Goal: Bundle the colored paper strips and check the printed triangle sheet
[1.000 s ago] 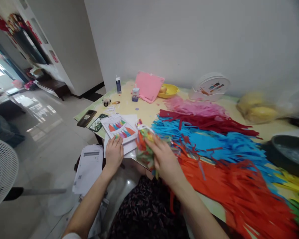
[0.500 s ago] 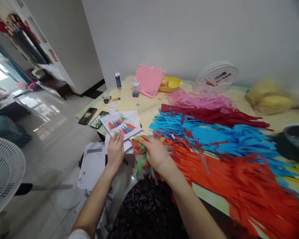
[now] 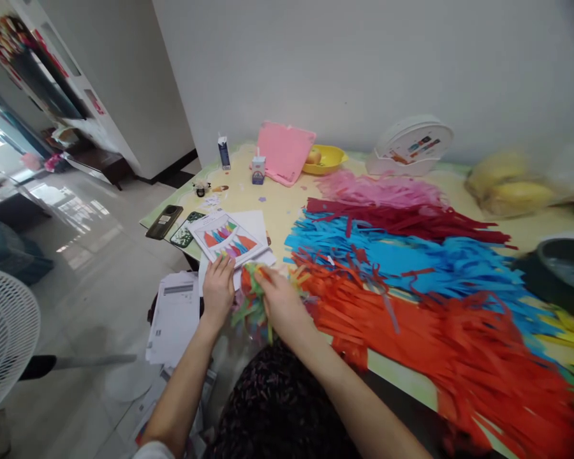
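My left hand (image 3: 219, 288) is at the near edge of a printed sheet (image 3: 229, 237) showing coloured tassels. Its fingertips lie over that edge and the thumb is hidden. My right hand (image 3: 283, 305) is closed on a bunch of multicoloured paper strips (image 3: 251, 301), mostly green and orange with some yellow, which hangs blurred in front of the table edge. Other white papers (image 3: 253, 223) lie under and behind the printed sheet. Right of my right hand, orange fringed paper (image 3: 397, 325) is spread out, with blue fringed paper (image 3: 392, 258) beyond it.
Dark red (image 3: 392, 220) and pink fringe (image 3: 382, 189) lie farther back. Two phones (image 3: 164, 222), drink cartons (image 3: 258, 169), a pink tablet case (image 3: 284, 153) and a yellow bowl (image 3: 325, 160) are on the table. A fan (image 3: 4, 338) stands at left, near stacked papers (image 3: 175, 319).
My right hand has lifted the strip bunch slightly and swung it left, toward my left hand. The left hand stays at the printed sheet. The view has shifted a little.
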A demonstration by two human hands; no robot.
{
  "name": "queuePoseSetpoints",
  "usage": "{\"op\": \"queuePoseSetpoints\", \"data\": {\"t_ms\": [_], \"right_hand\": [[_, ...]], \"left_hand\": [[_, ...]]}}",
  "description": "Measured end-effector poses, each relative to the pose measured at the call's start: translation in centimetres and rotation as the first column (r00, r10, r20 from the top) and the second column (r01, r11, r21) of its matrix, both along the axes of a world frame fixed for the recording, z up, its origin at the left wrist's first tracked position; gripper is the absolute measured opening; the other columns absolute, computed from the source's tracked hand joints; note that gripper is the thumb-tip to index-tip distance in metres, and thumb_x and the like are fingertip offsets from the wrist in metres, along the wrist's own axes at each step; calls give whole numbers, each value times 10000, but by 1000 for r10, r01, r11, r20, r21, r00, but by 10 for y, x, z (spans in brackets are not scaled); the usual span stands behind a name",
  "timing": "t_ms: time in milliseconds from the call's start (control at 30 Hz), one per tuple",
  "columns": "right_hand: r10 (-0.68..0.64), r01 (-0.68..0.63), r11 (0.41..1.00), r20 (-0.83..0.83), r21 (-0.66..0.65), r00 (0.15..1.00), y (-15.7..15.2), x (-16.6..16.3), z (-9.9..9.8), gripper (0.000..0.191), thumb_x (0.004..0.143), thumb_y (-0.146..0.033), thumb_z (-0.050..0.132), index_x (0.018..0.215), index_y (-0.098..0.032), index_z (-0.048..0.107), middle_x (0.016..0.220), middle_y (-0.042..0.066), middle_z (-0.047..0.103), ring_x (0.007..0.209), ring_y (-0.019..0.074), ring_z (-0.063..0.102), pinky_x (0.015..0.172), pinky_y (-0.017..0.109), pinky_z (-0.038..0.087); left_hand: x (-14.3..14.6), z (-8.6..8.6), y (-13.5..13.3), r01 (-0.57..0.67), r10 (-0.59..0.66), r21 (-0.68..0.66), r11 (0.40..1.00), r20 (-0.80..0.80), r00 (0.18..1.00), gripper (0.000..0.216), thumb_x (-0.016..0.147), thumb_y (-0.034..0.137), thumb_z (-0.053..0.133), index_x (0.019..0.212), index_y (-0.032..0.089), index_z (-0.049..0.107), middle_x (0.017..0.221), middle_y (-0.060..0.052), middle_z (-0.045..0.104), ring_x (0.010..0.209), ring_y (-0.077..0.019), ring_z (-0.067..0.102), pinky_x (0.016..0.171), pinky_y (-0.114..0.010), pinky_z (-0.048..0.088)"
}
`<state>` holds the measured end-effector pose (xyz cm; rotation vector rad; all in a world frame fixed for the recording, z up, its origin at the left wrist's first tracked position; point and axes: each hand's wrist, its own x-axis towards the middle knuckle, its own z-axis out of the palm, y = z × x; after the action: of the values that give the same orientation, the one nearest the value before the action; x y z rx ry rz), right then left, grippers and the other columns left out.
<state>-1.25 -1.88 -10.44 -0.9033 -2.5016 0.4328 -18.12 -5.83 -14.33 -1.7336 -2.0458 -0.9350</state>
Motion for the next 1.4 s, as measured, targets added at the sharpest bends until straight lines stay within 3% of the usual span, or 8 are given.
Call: {"op": "queuePoseSetpoints", "data": {"t_ms": [133,267,433,633,733,833,1067,1400], "right_hand": [[12,-11,1000,-22,29,1000,3,-2,-7,524,850,20,444,1362,-61,517,1422,247,498,1305,301,492,1042,448,462],[67,-66,997,-17,34,998,1,-9,-16,591,827,42,441,1393,-117,497,1416,203,524,1320,272,490,1047,440,469],[62,-62,998,6,21,998,1,-19,-15,548,860,20,424,1402,-43,468,1445,239,481,1355,270,449,1071,423,440],[57,-61,997,89,45,994,-12,1,-5,560,877,-133,572,1426,-196,483,1524,168,416,1357,397,395,1028,584,418],[85,-90,996,145,26,986,-9,-1,-6,485,891,-43,488,1364,-131,545,1463,207,482,1243,325,527,990,469,486],[60,-62,998,132,14,989,-1,-12,-3,461,909,-22,427,1354,-73,537,1409,225,527,1238,293,533,1019,433,474],[144,-144,989,8,9,990,-14,-12,-1,440,872,-12,476,1294,-98,567,1540,243,336,1358,324,431,1024,460,480],[108,-114,992,-87,-62,990,2,-26,-23,420,886,3,426,1261,-99,586,1341,218,542,1262,263,538,1007,401,510]], "left_hand": [[4,5,-5,29,-30,48,998,12,999,324,954,129,438,1193,183,650,1239,-94,688,1212,-236,603,1093,-499,415],[8,3,-9,41,-42,44,998,25,999,313,953,138,446,1172,192,663,1212,-92,703,1195,-236,615,1082,-508,417],[3,2,-13,22,-24,33,999,56,998,341,947,133,431,1197,199,654,1222,-91,698,1211,-231,604,1103,-511,389],[1,2,-19,24,-26,48,999,51,998,338,942,118,432,1187,197,651,1183,-82,716,1208,-223,607,1092,-482,404],[9,0,-20,72,-72,28,997,26,997,366,926,97,426,1209,196,636,1228,-84,696,1237,-218,586,1112,-480,381],[12,1,-21,58,-58,-10,998,11,998,385,913,94,427,1227,196,625,1251,-91,683,1247,-235,577,1104,-503,378],[4,7,-25,56,-57,20,998,43,997,374,939,99,409,1222,202,632,1243,-87,687,1241,-226,583,1108,-504,384],[4,4,-25,24,-27,49,999,71,997,316,953,146,456,1189,211,656,1188,-85,714,1204,-242,608,1073,-506,422]]}}
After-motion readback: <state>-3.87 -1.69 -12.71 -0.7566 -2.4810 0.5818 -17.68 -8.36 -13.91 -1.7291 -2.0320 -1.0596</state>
